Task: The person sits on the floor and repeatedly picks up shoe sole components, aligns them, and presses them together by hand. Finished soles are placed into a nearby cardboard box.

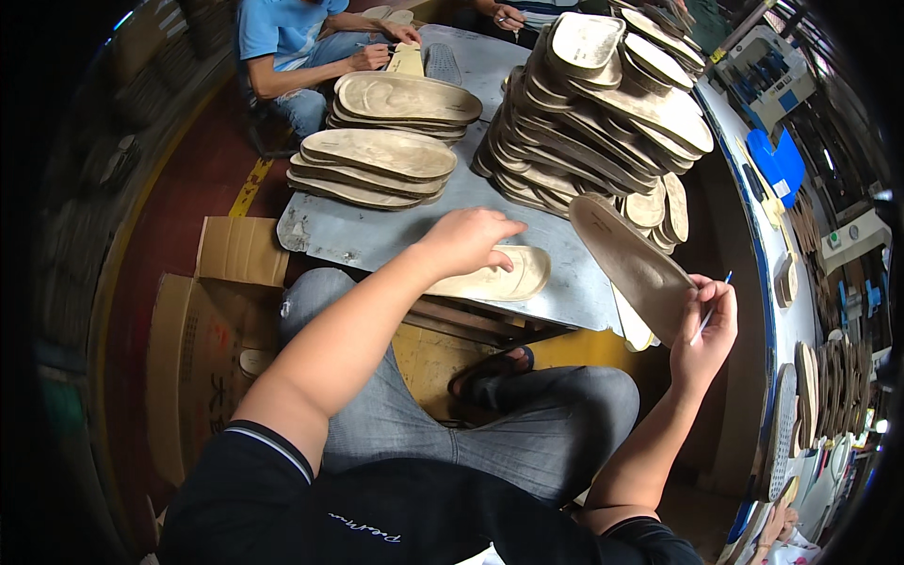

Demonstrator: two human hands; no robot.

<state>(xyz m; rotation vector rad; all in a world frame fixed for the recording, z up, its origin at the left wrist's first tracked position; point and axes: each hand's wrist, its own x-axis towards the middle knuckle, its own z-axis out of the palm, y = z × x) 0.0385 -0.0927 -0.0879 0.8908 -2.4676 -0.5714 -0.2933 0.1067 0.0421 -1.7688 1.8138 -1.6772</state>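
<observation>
My right hand (708, 325) grips the heel end of a brown shoe footbed (633, 266), held tilted over the table's right edge. A thin white pen with a blue end (696, 336) is in the same hand. Fingers apart, my left hand (469, 243) hovers over or rests on a pale cream footbed (524, 274) at the table's near edge; contact is hard to tell. Behind the held footbed, another pale piece (632, 320) partly shows. Two low stacks of footbeds (377, 155) stand beyond my left hand.
A tall stack of footbeds (593, 122) rises at the back right of the metal table (330, 231). A person in a blue shirt (282, 42) works across at the far left. An open cardboard box (202, 330) sits on the floor left. A side bench (772, 282) runs along the right.
</observation>
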